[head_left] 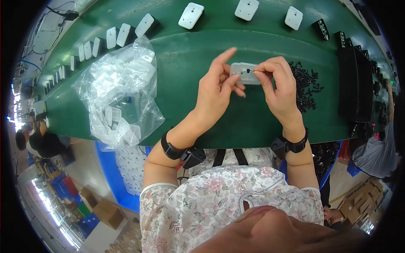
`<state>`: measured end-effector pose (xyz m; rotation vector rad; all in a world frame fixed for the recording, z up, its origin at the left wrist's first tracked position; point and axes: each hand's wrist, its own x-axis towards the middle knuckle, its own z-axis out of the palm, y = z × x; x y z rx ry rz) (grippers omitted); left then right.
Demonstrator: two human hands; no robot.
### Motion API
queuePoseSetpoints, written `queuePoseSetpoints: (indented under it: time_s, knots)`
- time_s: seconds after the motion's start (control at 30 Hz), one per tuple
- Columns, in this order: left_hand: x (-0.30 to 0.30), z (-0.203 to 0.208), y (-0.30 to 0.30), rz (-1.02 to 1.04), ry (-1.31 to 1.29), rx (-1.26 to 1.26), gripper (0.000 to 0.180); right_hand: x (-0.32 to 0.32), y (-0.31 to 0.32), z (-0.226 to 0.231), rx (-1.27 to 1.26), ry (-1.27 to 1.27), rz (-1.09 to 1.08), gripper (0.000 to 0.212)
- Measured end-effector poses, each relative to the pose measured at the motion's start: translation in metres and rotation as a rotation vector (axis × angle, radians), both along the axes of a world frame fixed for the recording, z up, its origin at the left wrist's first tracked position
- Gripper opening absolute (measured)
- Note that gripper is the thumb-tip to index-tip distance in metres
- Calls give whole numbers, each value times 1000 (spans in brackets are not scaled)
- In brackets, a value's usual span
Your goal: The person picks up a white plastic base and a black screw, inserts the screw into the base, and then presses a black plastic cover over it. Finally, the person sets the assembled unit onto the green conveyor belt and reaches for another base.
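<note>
A small translucent white plastic cover (pixel 252 79) is held above the green table by my left hand (pixel 213 92). The thumb and fingers grip its left end, while the index finger points up and away. From the other side, my right hand (pixel 279 86) pinches a small black part (pixel 248 71) between thumb and index finger, against the cover's face. Whether that part sits in a hole cannot be made out. Just beyond my right hand lies a loose pile of small black parts (pixel 307 86).
To the left, a clear plastic bag (pixel 120 80) holds several translucent covers. White-topped boxy units (pixel 191 16) line the table's (pixel 181 55) far side. A black box (pixel 355 84) stands at the right. Blue bins (pixel 126 196) sit below the table edge. Other people work at both sides.
</note>
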<state>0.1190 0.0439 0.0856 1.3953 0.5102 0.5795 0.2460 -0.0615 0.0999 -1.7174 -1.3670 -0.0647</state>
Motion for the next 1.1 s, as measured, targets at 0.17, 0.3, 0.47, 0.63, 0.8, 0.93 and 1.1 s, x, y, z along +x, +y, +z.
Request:
queuePoseSetpoints:
  time_s: [0.17,0.3,0.47,0.63,0.8,0.93,1.1]
  knots:
    - [0,-5,4,-15,-55,-225,26,-7,1,-3,-36,221,-1,10]
    - [-2,-3,6,-97,41,-243,15,-8,1,-2,-85,312,-37,11]
    - [-1,-7,0,-83,-33,-212,8,-8,1,-2,-146,433,-42,9]
    - [-1,-10,-3,-14,-136,78,9,-3,0,-9,-178,996,25,8]
    - [1,-8,-2,28,-109,186,6,-8,2,-12,-161,760,11,8]
    - [0,-8,0,21,-148,-10,7,-6,1,-15,-22,437,-13,21]
    - [-2,-8,1,5,-144,-34,8,1,-1,-7,-15,396,-30,37]
